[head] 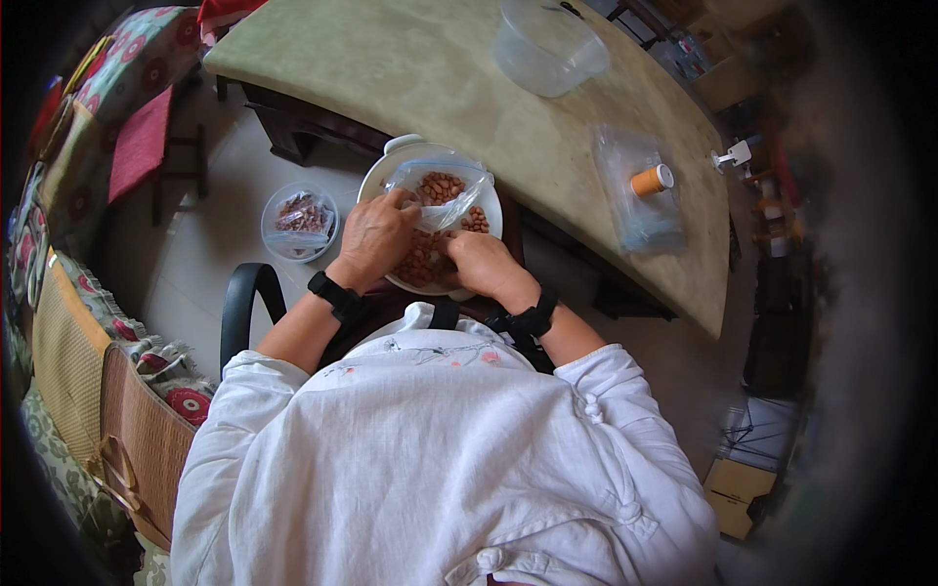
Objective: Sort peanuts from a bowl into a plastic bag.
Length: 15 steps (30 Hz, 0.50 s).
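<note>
A white plastic basin (374, 176) with handles sits close in front of my body. Reddish-brown peanuts (416, 262) lie loose in it. Inside the basin rests a clear zip bag (448, 216) with more peanuts (440, 188) in it. My left hand (375, 236) grips the near left edge of this bag between thumb and fingers. Lower down, my right hand (485, 264) reaches into the loose peanuts; its fingertips are hidden, so I cannot tell whether they hold any.
Left of the basin, a round tub (331, 238) holds a filled zip bag (297, 242). On the stone-like tabletop (410, 73) are a clear plastic tub (546, 62), a stack of plastic bags (648, 227) and an orange bottle (648, 181). A black armrest (236, 300) stands near my left arm.
</note>
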Tool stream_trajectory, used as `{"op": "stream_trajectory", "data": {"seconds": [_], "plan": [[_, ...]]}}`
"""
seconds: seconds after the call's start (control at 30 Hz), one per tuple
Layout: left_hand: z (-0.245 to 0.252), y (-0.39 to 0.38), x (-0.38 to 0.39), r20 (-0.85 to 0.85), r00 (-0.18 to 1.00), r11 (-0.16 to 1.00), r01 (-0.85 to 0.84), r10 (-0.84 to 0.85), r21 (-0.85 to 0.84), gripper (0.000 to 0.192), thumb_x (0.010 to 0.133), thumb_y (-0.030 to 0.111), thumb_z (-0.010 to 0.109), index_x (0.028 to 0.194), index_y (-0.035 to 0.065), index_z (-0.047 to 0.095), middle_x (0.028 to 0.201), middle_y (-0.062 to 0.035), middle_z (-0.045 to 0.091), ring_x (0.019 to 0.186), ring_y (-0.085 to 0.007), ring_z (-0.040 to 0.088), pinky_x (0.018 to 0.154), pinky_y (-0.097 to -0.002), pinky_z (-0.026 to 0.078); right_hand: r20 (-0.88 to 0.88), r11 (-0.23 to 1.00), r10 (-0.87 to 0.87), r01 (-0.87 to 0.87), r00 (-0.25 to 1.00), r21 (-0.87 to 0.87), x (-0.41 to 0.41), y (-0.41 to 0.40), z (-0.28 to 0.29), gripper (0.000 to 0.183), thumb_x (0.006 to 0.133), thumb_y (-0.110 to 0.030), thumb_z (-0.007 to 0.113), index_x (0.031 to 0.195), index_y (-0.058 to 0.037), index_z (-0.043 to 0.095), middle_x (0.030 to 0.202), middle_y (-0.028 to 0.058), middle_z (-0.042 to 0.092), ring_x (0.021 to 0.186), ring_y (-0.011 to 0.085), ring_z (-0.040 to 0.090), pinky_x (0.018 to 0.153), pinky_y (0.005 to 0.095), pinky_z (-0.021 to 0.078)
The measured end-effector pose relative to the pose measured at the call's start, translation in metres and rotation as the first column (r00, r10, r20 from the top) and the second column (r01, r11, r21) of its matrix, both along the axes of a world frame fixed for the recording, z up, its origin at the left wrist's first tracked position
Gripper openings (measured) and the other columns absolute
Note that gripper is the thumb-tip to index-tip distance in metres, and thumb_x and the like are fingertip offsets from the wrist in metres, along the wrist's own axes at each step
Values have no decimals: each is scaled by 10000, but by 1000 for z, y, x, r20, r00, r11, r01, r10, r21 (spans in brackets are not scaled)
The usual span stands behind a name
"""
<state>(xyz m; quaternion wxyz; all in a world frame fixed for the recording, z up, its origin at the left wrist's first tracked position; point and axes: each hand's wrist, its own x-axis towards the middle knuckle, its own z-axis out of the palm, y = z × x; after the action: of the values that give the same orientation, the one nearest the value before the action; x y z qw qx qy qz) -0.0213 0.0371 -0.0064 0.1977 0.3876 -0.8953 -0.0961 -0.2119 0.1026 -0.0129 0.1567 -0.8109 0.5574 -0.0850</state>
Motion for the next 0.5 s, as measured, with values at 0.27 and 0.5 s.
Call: {"op": "stream_trajectory", "data": {"seconds": [0.27, 0.5], "plan": [[-5, -1, 1, -24, 1000, 1000, 11, -11, -22, 137, 771, 121, 616, 888, 63, 657, 1090, -91, 616, 906, -288, 634, 760, -405, 511, -117, 999, 38, -33, 992, 36, 6, 0, 0, 123, 691, -44, 567, 691, -19, 688, 727, 202, 650, 729, 361, 656, 649, 441, 531], [-3, 0, 1, -32, 999, 1000, -5, 5, -9, 147, 781, 137, 588, 895, 86, 666, 1074, -82, 617, 919, -273, 630, 769, -402, 497, 93, 997, 31, -37, 995, 61, 1, -3, 22, 101, 711, -49, 582, 772, -40, 662, 811, 174, 649, 789, 349, 639, 684, 430, 516]]}}
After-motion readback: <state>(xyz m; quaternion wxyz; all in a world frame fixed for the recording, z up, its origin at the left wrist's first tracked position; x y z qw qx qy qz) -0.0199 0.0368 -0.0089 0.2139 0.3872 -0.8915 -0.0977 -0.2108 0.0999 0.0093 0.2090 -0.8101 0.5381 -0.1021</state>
